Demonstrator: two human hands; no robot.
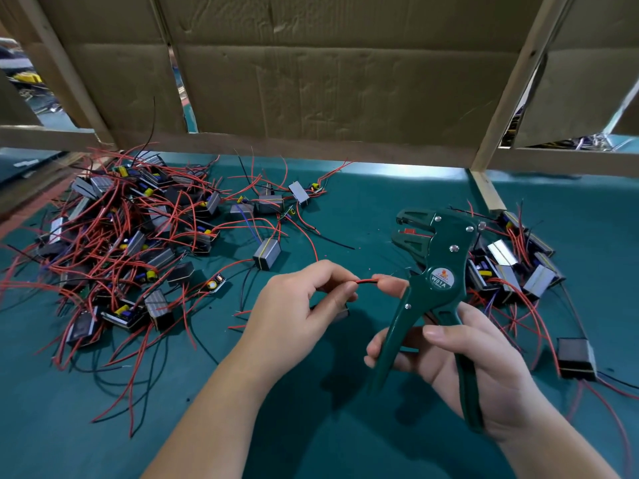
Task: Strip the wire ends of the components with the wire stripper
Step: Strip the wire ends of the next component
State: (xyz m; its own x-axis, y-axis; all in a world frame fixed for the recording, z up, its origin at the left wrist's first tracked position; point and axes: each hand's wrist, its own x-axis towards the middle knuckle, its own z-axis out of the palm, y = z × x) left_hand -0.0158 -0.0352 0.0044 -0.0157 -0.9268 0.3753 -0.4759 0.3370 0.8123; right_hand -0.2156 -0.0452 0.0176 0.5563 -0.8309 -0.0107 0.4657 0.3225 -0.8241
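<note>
Head view. Teal mat (pixel 366 202) on bench, stock as seen:

1. L hand (pixel 297 309): centre frame, above mat. Thumb + forefinger pinch a red/blk wire pair (pixel 366 281); other fingers curled under. A grey-dark block (pixel 340 314) peeks out just below the fingers; can't tell if it's gripped or lying on the mat.
2. Wire pair: runs approx. level from the L pinch toward the right. Its end touches a fingertip (pixel 390 285) that shows just left of the stripper's badge. Whether the end is bare is too small to tell.
3. R hand (pixel 477 371): lower right, wrapped round both handles of the wire stripper (pixel 437 267). Thumb lies across the front, fingers curl round the left handle.
4. Wire stripper: green, "W01A" on a round badge, head up and tilted left, handles down. Jaws stand apart, above the wire pair and not touching it.
5. Big pile (pixel 131 236): left of mat, small boxed components w/ red + blk leads, tangled. Strays near it, e.g. one grey box (pixel 267 254) between pile and L hand.
6. Smaller pile (pixel 511 267): same components, right side, behind stripper & R hand. One blk box (pixel 576 357) lies apart, near the right edge.
7. Backdrop: cardboard sheets (pixel 328 81) on a wood frame (pixel 511 81), along the far edge of the mat.
</note>
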